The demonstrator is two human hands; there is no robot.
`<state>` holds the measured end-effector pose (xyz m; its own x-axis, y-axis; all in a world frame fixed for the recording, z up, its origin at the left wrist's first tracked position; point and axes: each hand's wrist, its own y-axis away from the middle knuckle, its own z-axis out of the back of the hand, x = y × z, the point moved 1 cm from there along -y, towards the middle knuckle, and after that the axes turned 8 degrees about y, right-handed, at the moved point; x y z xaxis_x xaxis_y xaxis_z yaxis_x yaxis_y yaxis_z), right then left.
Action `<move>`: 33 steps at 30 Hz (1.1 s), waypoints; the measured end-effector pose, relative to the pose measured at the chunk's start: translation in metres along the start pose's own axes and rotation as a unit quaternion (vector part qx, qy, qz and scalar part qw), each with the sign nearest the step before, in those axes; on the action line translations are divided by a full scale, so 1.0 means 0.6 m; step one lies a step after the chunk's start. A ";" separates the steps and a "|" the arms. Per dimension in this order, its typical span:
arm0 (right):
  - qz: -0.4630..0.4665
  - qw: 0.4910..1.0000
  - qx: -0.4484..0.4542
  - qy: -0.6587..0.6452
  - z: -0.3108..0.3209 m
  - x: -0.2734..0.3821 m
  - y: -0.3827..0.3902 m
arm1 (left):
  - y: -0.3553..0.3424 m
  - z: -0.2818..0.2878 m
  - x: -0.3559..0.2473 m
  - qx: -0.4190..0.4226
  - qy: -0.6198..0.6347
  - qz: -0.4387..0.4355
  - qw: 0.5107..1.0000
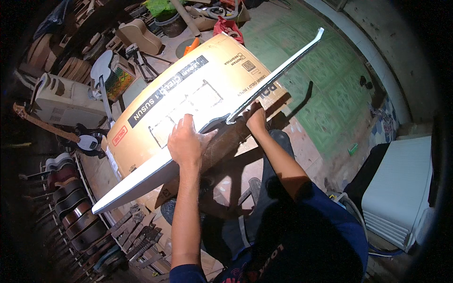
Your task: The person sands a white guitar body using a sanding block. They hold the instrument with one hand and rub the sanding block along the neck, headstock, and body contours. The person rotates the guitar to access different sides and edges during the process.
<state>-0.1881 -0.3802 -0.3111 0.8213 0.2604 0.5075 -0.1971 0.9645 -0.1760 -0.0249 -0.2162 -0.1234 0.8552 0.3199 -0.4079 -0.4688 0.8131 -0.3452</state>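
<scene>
A white, unfinished-looking guitar [141, 185] is tipped nearly edge-on in front of me, its body at lower left and its neck running up to a headstock at upper right. My left hand [185, 144] grips the body's upper edge, with the thumb spread to the right. Just under the place where neck and body meet, my right hand [256, 120] is closed, fingers curled; what it holds is hidden by shadow and the guitar. Behind the guitar lies a large cardboard sheet or box [184, 89], printed on its face, over my knees.
At lower left several guitar bodies [75, 207] stand in a rack. A dark guitar [89, 141] lies beyond it, near a white appliance [66, 101]. Wooden guitar parts [139, 37] crowd the far left. A white slatted unit [401, 188] stands right, by green floor tiles [325, 104].
</scene>
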 end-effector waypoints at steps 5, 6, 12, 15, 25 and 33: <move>-0.069 0.984 0.117 -0.115 0.025 0.019 0.025 | 0.000 0.008 0.006 0.007 -0.018 0.016 1.000; -0.044 0.991 0.089 -0.090 0.012 0.014 0.021 | -0.004 0.011 0.007 0.004 -0.014 0.018 1.000; -0.056 0.994 0.074 -0.051 0.012 0.027 0.014 | -0.004 0.014 0.009 0.007 -0.004 0.013 1.000; -0.006 1.000 0.008 -0.019 0.006 0.012 0.012 | -0.008 0.014 -0.001 0.003 0.003 0.015 1.000; -0.037 0.997 0.050 -0.052 0.065 -0.030 0.034 | -0.011 0.014 0.006 0.021 -0.007 0.035 0.999; 0.013 0.995 0.094 0.021 0.036 -0.026 0.017 | -0.014 0.012 -0.001 0.028 0.001 0.021 0.999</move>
<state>-0.2146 -0.3733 -0.3030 0.8352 0.2866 0.4693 -0.3115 0.9499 -0.0258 -0.0196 -0.2197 -0.1142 0.8345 0.3539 -0.4224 -0.4916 0.8244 -0.2806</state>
